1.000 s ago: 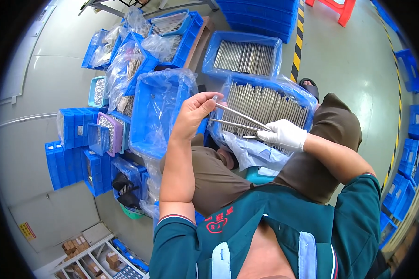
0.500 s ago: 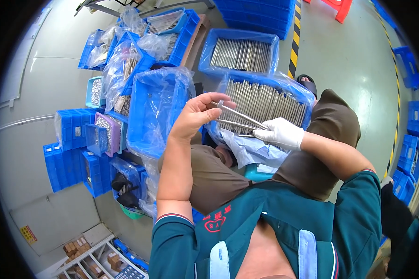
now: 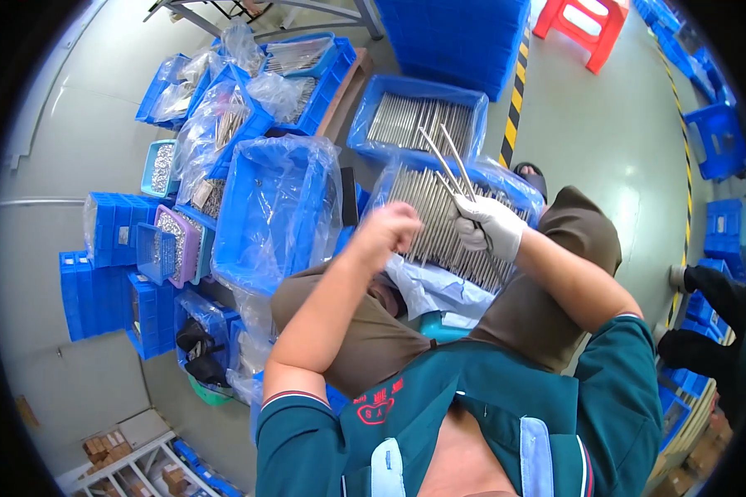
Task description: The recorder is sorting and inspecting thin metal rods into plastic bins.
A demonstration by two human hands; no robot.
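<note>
My right hand (image 3: 489,226), in a white glove, grips a few thin metal rods (image 3: 444,161) that stick up and to the left over a blue crate of rods (image 3: 448,219). My bare left hand (image 3: 387,234) is curled just left of the gloved hand, above the same crate; whether it holds anything I cannot tell. The crate is lined with clear plastic and rests against my knees.
A blue bin wrapped in clear plastic (image 3: 273,215) stands to the left. A second crate of rods (image 3: 414,120) lies behind. Stacked blue bins (image 3: 108,273), bagged parts (image 3: 224,116), a red stool (image 3: 588,25) and another person's dark shoes (image 3: 704,315) surround me.
The right hand has turned the rods from lying across to pointing up and away. The left hand has let go of their ends and dropped down, curled beside the glove.
</note>
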